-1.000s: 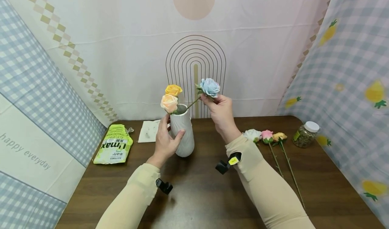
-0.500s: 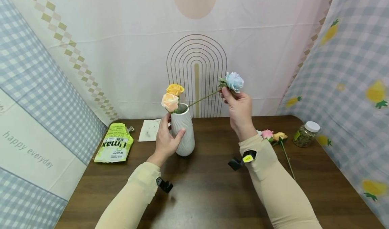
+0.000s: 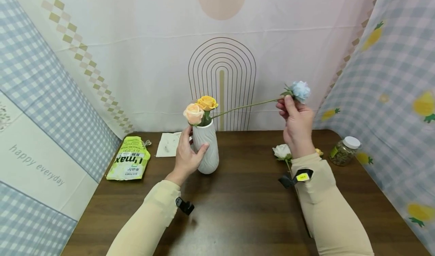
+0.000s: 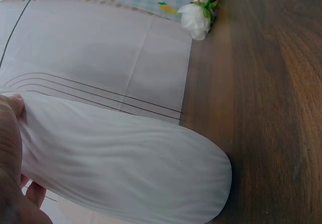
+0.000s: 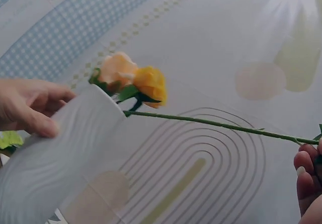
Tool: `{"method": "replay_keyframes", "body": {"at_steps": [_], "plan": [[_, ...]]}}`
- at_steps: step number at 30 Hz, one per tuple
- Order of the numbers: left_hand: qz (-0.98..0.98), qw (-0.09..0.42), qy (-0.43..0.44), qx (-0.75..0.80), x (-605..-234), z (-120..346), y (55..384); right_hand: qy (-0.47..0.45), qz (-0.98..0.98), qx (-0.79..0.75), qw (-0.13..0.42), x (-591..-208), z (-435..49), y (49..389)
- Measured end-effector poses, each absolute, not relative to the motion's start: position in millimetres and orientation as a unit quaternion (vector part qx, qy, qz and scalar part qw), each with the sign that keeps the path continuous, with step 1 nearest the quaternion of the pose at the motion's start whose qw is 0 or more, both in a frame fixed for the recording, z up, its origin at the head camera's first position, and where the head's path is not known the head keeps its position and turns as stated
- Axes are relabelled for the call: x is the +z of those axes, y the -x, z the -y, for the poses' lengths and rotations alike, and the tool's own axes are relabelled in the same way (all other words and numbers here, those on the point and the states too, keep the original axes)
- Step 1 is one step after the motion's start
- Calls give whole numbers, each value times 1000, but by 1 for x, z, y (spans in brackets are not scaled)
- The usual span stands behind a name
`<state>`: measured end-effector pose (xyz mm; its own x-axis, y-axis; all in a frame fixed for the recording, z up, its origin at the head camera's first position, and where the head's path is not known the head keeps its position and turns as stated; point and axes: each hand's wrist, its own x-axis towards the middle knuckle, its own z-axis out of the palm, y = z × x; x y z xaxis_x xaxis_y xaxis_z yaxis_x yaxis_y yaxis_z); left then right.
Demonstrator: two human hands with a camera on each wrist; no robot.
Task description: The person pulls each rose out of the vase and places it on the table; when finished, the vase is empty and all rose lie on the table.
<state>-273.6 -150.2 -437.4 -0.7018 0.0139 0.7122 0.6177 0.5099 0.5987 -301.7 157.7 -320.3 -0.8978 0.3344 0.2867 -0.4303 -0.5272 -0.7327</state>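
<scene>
Near the back of the table, my left hand [image 3: 188,154] grips the upper part of a white ribbed vase [image 3: 209,150], thumb on the near side. A peach rose [image 3: 193,113] and a yellow rose [image 3: 207,103] stand in its mouth. To the right, my right hand [image 3: 299,125] pinches a light blue artificial rose [image 3: 301,91] by the stem just under the bloom. Its long green stem [image 5: 201,121] slants down leftward to the vase's rim; whether the tip is inside is hidden. In the left wrist view the vase [image 4: 131,158] fills the lower half.
A white rose [image 3: 282,151] lies on the table beside my right wrist, which mostly hides other flowers there. A lidded jar [image 3: 344,151] stands at the right. At the left lie a green bag [image 3: 129,159] and a white sheet [image 3: 167,144]. A printed cloth [image 3: 153,78] hangs behind.
My right hand has moved right with the blue rose, and more of its stem has come out of the vase. The yellow rose has shifted right. My left hand keeps holding the vase.
</scene>
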Motion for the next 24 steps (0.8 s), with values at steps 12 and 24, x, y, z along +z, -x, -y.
{"method": "replay_keyframes", "body": {"at_steps": [12, 24], "plan": [[805, 336, 195, -448, -437, 150, 273, -17, 501, 839, 213, -349, -193, 295], [801, 335, 195, -456, -437, 150, 273, 23, 587, 789, 182, -414, -177, 296]]}}
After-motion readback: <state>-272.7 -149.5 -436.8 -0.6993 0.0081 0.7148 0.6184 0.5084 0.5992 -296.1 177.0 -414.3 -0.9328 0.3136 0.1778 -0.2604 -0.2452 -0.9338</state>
